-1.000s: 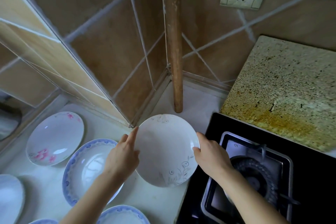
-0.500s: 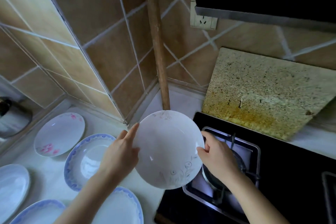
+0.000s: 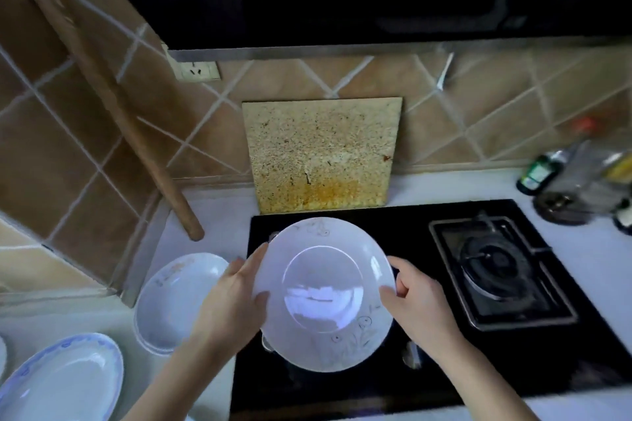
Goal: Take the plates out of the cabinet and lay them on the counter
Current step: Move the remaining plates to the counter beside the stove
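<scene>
Over the black stove top (image 3: pixel 393 383) we hold a white plate (image 3: pixel 323 294) by opposite edges, our left hand (image 3: pixel 229 301) and right hand (image 3: pixel 417 304) each curled round its rim. It is round, with no long axis, its hollow face tilted up toward us. Two more plates, one white (image 3: pixel 171 301) and one blue-rimmed (image 3: pixel 65 379), lie on the counter (image 3: pixel 61 314) to the left.

Two arms come up from the bottom of the picture. Both arms are bare, with no sleeves on them. The left hand (image 3: pixel 229 301) has no ring and no glove. The right hand (image 3: pixel 419 304) has no ring and no glove too. No watch or band shows on the wrists. The nails look short and plain, but they are a bit blurry.
</scene>
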`<action>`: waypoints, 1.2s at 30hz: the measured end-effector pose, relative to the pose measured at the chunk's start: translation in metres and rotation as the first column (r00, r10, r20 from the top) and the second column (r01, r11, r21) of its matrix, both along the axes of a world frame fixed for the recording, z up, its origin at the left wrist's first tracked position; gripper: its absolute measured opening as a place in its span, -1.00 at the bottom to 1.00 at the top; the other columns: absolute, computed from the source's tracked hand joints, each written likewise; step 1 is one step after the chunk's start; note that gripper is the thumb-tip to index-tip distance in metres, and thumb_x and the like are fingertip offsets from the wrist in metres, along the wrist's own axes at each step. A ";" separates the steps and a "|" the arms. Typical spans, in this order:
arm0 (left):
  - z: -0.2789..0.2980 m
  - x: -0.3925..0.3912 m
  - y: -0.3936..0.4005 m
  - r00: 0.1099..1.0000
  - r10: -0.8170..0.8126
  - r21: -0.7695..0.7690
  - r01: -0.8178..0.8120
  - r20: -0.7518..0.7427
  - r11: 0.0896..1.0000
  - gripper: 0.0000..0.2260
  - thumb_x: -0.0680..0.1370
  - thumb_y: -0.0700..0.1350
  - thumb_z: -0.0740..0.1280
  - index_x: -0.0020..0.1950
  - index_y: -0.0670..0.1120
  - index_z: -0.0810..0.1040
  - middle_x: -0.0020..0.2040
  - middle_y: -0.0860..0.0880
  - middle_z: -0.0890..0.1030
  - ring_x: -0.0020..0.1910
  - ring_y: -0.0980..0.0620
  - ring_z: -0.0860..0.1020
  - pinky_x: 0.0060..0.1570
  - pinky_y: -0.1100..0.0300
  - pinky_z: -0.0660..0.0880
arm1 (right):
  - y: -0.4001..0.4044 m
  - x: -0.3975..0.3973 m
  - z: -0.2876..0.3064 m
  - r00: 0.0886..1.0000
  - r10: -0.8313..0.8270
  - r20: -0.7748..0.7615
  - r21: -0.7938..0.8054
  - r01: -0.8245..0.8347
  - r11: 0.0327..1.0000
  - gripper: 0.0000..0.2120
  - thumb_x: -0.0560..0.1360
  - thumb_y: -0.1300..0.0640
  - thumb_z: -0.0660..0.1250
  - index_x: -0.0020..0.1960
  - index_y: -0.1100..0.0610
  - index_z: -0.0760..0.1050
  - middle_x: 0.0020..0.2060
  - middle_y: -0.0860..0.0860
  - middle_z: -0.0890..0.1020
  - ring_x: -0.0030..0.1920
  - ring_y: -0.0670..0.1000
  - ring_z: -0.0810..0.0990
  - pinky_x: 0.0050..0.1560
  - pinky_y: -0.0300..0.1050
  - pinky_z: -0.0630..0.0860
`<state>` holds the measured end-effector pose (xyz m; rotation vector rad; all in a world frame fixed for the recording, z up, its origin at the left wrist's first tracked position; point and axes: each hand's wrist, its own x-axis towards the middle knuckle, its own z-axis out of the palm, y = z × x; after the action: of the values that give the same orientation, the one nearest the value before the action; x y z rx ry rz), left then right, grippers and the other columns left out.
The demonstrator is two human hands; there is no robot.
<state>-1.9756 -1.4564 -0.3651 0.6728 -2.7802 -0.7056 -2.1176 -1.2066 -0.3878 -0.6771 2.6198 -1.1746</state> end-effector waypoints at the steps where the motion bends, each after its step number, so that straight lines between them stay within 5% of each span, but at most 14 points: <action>1: 0.001 -0.007 0.010 0.999 -0.048 0.012 0.048 -0.004 0.999 -0.30 0.44 -0.15 0.35 0.48 0.26 0.14 -0.06 0.10 0.41 0.00 -0.08 0.54 -0.20 0.16 0.40 | 0.016 0.002 0.001 0.999 -0.033 0.003 0.003 0.033 0.999 -0.58 0.39 0.13 0.34 0.21 -0.18 0.48 -0.45 -0.12 0.46 -0.40 -0.10 0.46 -0.31 -0.14 0.45; 3: 0.003 -0.022 0.033 0.992 -0.124 0.054 0.125 -0.015 0.991 -0.28 0.43 -0.15 0.33 0.44 0.35 0.12 -0.10 0.14 0.38 -0.04 -0.05 0.55 -0.24 0.18 0.35 | 0.048 0.005 0.004 0.995 -0.096 0.010 -0.007 0.096 0.995 -0.58 0.39 0.13 0.33 0.17 -0.23 0.46 -0.46 -0.11 0.44 -0.41 -0.10 0.44 -0.31 -0.14 0.46; 7: 0.004 -0.050 0.080 0.963 -0.260 0.127 0.267 -0.070 0.955 -0.29 0.42 -0.16 0.34 0.43 0.36 0.16 0.18 0.10 0.45 0.15 0.01 0.51 -0.09 0.20 0.39 | 0.110 0.013 0.011 0.975 -0.217 0.037 -0.062 0.219 0.974 -0.58 0.39 0.14 0.32 0.11 -0.32 0.46 -0.50 -0.09 0.40 -0.45 -0.13 0.39 -0.35 -0.29 0.41; 11: 0.004 -0.079 0.127 0.923 -0.377 0.136 0.385 -0.078 0.913 -0.34 0.45 -0.15 0.34 0.45 0.29 0.20 0.25 0.04 0.47 0.23 -0.02 0.47 0.03 0.11 0.46 | 0.166 0.020 0.016 0.940 -0.339 0.037 -0.072 0.341 0.937 -0.55 0.41 0.21 0.34 0.08 -0.32 0.46 -0.51 -0.09 0.40 -0.44 -0.13 0.40 -0.34 -0.35 0.39; 17: 0.004 -0.118 0.210 0.861 -0.505 0.147 0.508 -0.055 0.849 -0.33 0.44 -0.11 0.33 0.39 0.37 0.13 -0.01 0.16 0.39 -0.01 0.03 0.52 -0.15 0.12 0.46 | 0.250 0.022 0.013 0.880 -0.468 0.083 -0.078 0.474 0.877 -0.58 0.42 0.24 0.35 0.17 -0.17 0.52 -0.51 -0.09 0.39 -0.44 -0.14 0.39 -0.30 -0.21 0.43; 21: 0.004 -0.150 0.278 0.817 -0.572 0.165 0.575 -0.069 0.802 -0.29 0.42 -0.13 0.30 0.24 0.60 0.09 0.01 0.15 0.44 -0.04 0.03 0.52 -0.17 0.18 0.41 | 0.316 0.011 0.008 0.830 -0.552 0.076 -0.079 0.557 0.827 -0.58 0.40 0.25 0.37 0.08 -0.23 0.53 -0.52 -0.11 0.40 -0.45 -0.13 0.39 -0.33 -0.27 0.40; 24: -0.001 -0.175 0.332 0.801 -0.594 0.166 0.597 -0.071 0.785 -0.27 0.40 -0.14 0.31 0.25 0.58 0.08 0.10 0.12 0.48 0.03 0.02 0.54 -0.12 0.20 0.43 | 0.369 -0.004 0.005 0.804 -0.587 0.088 -0.085 0.594 0.800 -0.55 0.39 0.28 0.37 0.04 -0.26 0.53 -0.51 -0.10 0.41 -0.46 -0.13 0.38 -0.32 -0.24 0.42; 29: -0.007 -0.222 0.412 0.760 -0.646 0.182 0.647 -0.074 0.741 -0.25 0.36 -0.21 0.32 0.15 0.62 0.14 -0.06 0.46 0.43 -0.14 0.19 0.45 -0.32 0.41 0.33 | 0.447 -0.042 0.002 0.796 -0.599 0.088 -0.077 0.605 0.792 -0.59 0.39 0.27 0.37 0.08 -0.19 0.54 -0.48 -0.11 0.44 -0.43 -0.13 0.41 -0.33 -0.34 0.39; 36: -0.021 -0.277 0.476 0.787 -0.615 0.231 0.607 -0.043 0.761 -0.33 0.41 -0.14 0.36 0.28 0.47 0.15 0.06 0.17 0.46 -0.01 0.13 0.47 -0.12 0.22 0.37 | 0.518 -0.094 -0.003 0.799 -0.586 0.132 -0.038 0.595 0.803 -0.61 0.42 0.22 0.35 0.11 -0.20 0.49 -0.48 -0.11 0.44 -0.41 -0.15 0.44 -0.34 -0.33 0.41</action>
<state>-2.2528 -0.9800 -0.3863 -0.2464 -2.9735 -1.1557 -2.2119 -0.6890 -0.3910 0.2433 2.7753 -1.4152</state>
